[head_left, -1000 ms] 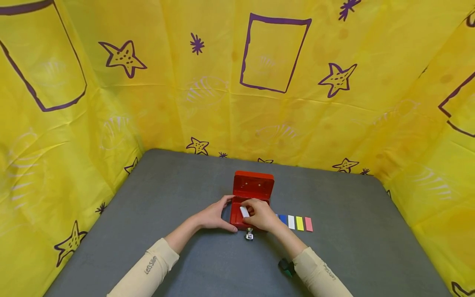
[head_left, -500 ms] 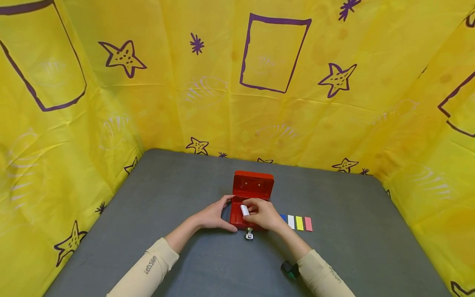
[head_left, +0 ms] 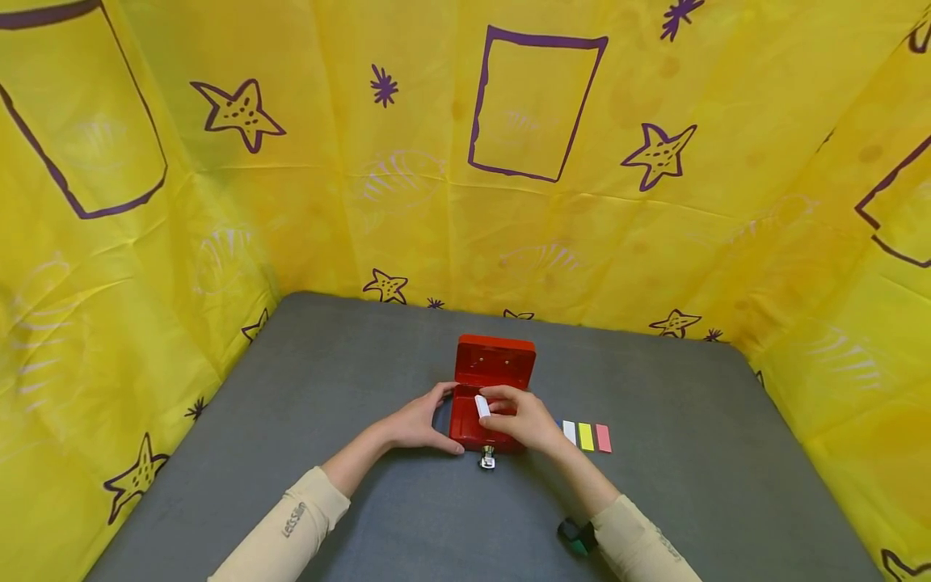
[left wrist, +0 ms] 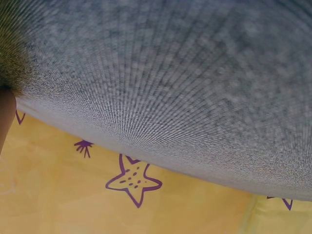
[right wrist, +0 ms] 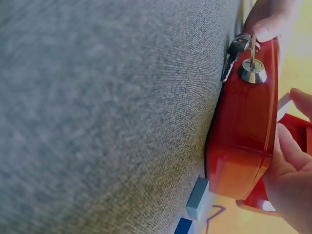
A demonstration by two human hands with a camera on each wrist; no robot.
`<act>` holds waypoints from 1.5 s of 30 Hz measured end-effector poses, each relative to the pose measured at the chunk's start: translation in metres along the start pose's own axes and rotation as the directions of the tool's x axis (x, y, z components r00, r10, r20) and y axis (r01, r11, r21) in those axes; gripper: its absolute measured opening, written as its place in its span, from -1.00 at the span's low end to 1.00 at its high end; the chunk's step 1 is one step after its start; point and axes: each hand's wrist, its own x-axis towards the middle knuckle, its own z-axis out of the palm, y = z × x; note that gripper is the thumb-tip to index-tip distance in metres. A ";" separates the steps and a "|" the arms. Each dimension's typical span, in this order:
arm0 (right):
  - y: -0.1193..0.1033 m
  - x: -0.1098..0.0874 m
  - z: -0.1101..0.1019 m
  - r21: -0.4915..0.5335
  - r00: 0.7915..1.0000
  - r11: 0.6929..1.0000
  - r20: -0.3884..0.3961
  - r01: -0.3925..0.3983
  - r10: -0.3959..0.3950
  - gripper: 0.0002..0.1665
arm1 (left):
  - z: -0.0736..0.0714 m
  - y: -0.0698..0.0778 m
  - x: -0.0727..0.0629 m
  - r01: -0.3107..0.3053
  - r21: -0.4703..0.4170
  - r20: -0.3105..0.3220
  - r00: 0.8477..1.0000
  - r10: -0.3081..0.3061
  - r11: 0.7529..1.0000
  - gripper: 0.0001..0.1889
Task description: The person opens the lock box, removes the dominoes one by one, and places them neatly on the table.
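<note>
A red metal cash box (head_left: 465, 436) stands on the grey table with its lid (head_left: 494, 361) raised. My left hand (head_left: 422, 422) holds the box's left side, thumb at the front corner and fingers toward the back. Over the box's open inside, my right hand (head_left: 522, 416) pinches a small white block (head_left: 483, 406) upright between thumb and fingers. In the right wrist view a key sits in the front lock (right wrist: 252, 71), and another key (right wrist: 236, 51) hangs from its ring. Most of the box's inside is hidden by the right hand.
Right of the box lies a row of small blocks: white (head_left: 570, 432), yellow (head_left: 586, 436) and pink (head_left: 604, 438). A blue block (right wrist: 184, 226) and a pale one (right wrist: 197, 199) show in the right wrist view. Yellow patterned cloth (head_left: 327, 226) surrounds the table (head_left: 349, 347).
My right hand has lifted slightly and shifted right, carrying the white block a little higher over the box. The left hand and the box have stayed in place.
</note>
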 end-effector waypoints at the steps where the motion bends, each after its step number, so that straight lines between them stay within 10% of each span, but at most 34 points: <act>1: 0.000 0.000 -0.001 0.018 1.000 1.000 -0.004 -0.002 0.002 -0.44 | 0.000 0.000 0.000 0.000 0.000 0.000 1.000 0.000 1.000 0.09; 22: -0.019 -0.034 -0.029 0.235 0.993 0.968 -0.051 -0.090 0.105 -0.46 | 0.004 -0.001 -0.002 0.042 -0.003 0.000 0.999 -0.042 0.999 0.08; 45: 0.045 -0.063 -0.080 0.197 0.970 0.971 -0.171 -0.137 0.172 -0.38 | 0.002 0.002 0.000 0.048 -0.007 -0.007 0.999 -0.048 0.999 0.09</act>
